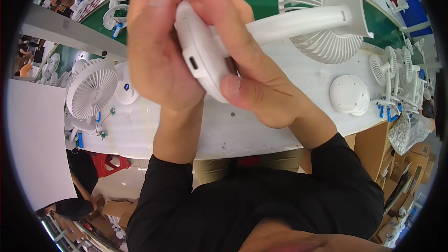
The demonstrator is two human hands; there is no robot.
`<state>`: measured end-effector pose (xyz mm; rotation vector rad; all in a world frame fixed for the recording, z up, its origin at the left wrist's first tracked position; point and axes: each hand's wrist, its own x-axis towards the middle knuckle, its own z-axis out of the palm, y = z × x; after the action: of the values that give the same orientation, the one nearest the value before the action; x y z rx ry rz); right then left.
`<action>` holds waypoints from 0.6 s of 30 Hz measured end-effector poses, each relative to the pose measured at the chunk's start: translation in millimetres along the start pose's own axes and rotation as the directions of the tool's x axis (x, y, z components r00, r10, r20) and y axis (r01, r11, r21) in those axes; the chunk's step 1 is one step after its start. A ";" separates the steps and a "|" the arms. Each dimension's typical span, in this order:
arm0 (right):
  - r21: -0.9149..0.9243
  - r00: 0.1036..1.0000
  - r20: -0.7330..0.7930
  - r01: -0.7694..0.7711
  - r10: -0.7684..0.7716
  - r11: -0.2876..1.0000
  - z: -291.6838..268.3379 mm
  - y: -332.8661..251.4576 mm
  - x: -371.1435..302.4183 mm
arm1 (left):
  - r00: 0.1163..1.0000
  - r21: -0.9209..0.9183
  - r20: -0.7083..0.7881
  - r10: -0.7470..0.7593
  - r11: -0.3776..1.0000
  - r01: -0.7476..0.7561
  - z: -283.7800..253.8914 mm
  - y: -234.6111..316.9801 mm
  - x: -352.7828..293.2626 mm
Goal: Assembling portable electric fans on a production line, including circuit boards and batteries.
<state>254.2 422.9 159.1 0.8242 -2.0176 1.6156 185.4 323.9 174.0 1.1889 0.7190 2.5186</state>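
Round white plastic base (203, 53), curved white plastic arm (298, 24) joined; ribbed white plastic cage (326, 48) seemingly fitted. Left hand (156, 56) fingers cup base; right hand (266, 84) pinches it. Remaining steps unclear.

Your fan base (205, 60): white plastic, smooth, soft sheen. Its arm (298, 23): likewise smooth white plastic. Cage (322, 49): plastic, ribbed. Worktop (261, 130) before you: pale, smooth, faintly glossy, lightly marked; material unclear. Your sleeve (345, 168): cloth, matt. To your right, bag (406, 133): clear plastic film, crinkled, shiny; side panel (368, 151): wood-look, smooth. To your left, stool (109, 165): red plastic; large sheet (37, 144): matt, paper or board, cannot tell which.
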 end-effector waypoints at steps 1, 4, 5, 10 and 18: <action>0.019 1.000 0.000 -0.018 0.018 1.000 0.3 -2.5 2.0 | 1.000 0.023 0.000 0.006 1.000 -0.006 0.1 -0.7 0.3; 0.098 0.999 -0.052 0.008 -0.003 0.995 11.1 0.3 5.7 | 0.999 0.117 -0.001 0.038 0.992 -0.037 1.9 5.4 2.6; 0.144 0.994 -0.103 0.054 -0.040 0.988 16.9 3.4 7.0 | 0.999 0.152 0.000 0.051 0.987 -0.051 2.9 8.6 3.9; 0.170 0.980 -0.179 0.123 -0.092 0.978 18.8 -4.2 8.6 | 0.993 0.299 0.009 0.119 0.947 -0.116 4.7 16.2 6.3; -0.088 0.991 0.132 0.050 -0.038 0.995 -3.6 -7.7 4.6 | 0.965 0.484 0.099 0.242 0.836 -0.259 -1.4 16.2 10.6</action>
<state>255.9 424.4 168.5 0.9553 -2.1288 1.4687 177.2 314.5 188.8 1.5750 1.3405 2.5924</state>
